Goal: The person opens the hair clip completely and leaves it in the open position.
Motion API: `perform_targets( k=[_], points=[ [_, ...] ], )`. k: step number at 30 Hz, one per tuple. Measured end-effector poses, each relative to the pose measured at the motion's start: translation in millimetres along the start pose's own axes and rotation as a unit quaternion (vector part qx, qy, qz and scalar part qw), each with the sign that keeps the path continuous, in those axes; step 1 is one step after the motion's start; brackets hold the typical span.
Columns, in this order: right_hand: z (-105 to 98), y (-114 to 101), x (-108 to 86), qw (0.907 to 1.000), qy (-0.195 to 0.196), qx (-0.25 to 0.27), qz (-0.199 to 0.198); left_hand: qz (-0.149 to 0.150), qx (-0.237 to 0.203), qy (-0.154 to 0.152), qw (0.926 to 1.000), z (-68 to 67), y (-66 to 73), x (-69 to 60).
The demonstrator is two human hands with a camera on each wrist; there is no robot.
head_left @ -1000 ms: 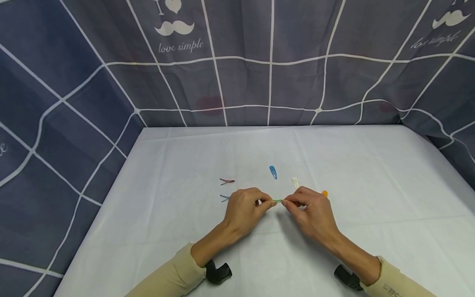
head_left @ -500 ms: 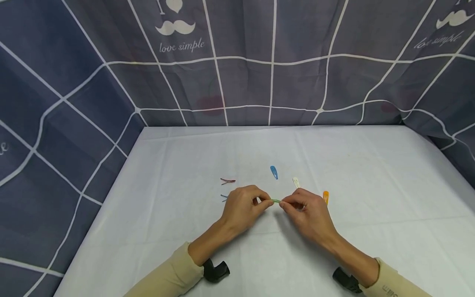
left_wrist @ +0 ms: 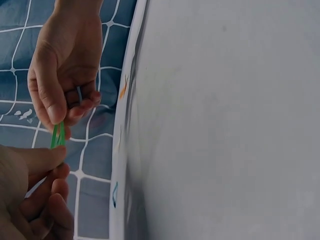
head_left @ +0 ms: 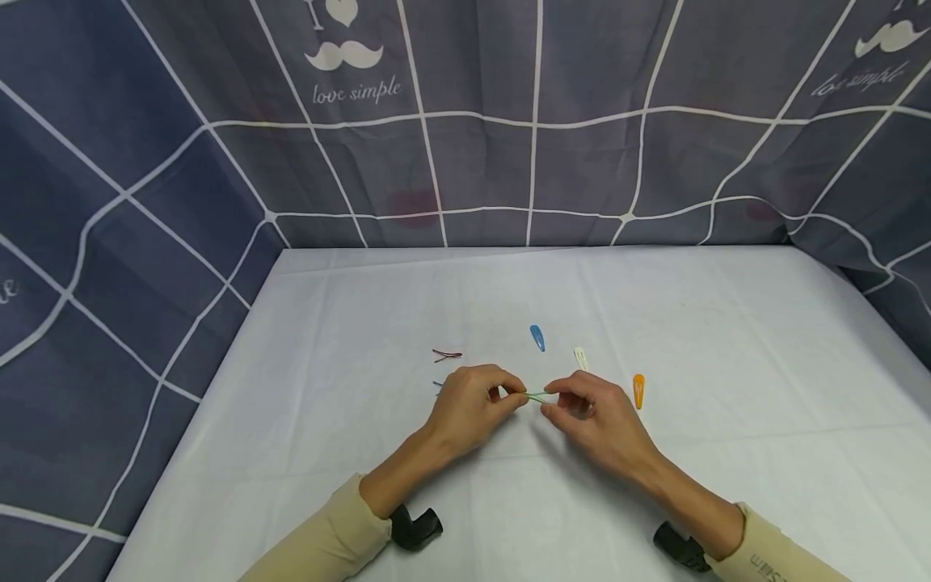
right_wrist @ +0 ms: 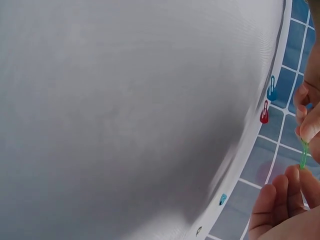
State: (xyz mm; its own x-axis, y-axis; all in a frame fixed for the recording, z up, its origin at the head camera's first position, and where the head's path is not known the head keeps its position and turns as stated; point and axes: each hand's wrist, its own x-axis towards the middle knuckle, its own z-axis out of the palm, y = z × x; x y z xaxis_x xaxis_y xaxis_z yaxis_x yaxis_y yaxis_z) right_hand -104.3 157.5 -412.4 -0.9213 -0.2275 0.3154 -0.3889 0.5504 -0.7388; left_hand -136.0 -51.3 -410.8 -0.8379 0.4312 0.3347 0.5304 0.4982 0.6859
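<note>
A small green snap hair clip [head_left: 536, 397] is held above the white table, between both hands. My left hand [head_left: 471, 406] pinches one end of it between thumb and forefinger. At the other end, my right hand [head_left: 607, 416] has its curled thumb and forefinger around the clip, their tips slightly apart. The clip's prongs stand spread in a narrow V. In the left wrist view, green strips [left_wrist: 58, 135] run between the two hands. The right wrist view shows the clip [right_wrist: 304, 155] at the right edge, touched by fingertips from both sides.
On the white table [head_left: 364, 323] lie a red clip [head_left: 447, 355], a blue clip [head_left: 537, 338], a white clip [head_left: 579, 356] and an orange clip [head_left: 638, 391]. Another blue clip is mostly hidden behind my left hand. A dark gridded curtain [head_left: 480, 170] borders the table.
The green clip's prongs have come apart into a V. The right thumb and forefinger have parted a little. Both hands have shifted slightly left, uncovering the orange clip.
</note>
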Motion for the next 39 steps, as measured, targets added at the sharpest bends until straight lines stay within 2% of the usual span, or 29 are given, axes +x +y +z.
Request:
perform_targets(
  k=[5, 10, 18, 24, 31, 39],
  points=[
    [0.1, -0.9, 0.1, 0.9994, -0.028, 0.012, 0.02, -0.003, 0.017, -0.027, 0.9995, -5.8, -0.9, -1.3],
    [1.9, 0.3, 1.1, 0.9986, -0.041, 0.026, 0.019, 0.006, 0.031, -0.035, 0.9989, -10.9, -2.6, -2.4],
    [7.9, -0.6, 12.3, 0.9984, -0.049, 0.019, 0.019, 0.01, 0.067, -0.02, 0.9975, -17.6, -8.4, 1.7],
    [14.5, -4.4, 29.9, 0.9969, -0.067, 0.017, 0.039, -0.005, 0.079, -0.003, 0.9968, -24.3, -18.7, 6.2],
    [23.0, -4.1, 50.7, 0.9953, -0.09, 0.005, 0.036, 0.002, 0.1, 0.007, 0.9949, -31.1, -29.0, 9.4],
    [31.0, -0.8, 73.6, 0.993, -0.109, -0.008, 0.046, -0.06, 0.091, -0.017, 0.994, -36.6, -41.5, 18.3]
  ],
)
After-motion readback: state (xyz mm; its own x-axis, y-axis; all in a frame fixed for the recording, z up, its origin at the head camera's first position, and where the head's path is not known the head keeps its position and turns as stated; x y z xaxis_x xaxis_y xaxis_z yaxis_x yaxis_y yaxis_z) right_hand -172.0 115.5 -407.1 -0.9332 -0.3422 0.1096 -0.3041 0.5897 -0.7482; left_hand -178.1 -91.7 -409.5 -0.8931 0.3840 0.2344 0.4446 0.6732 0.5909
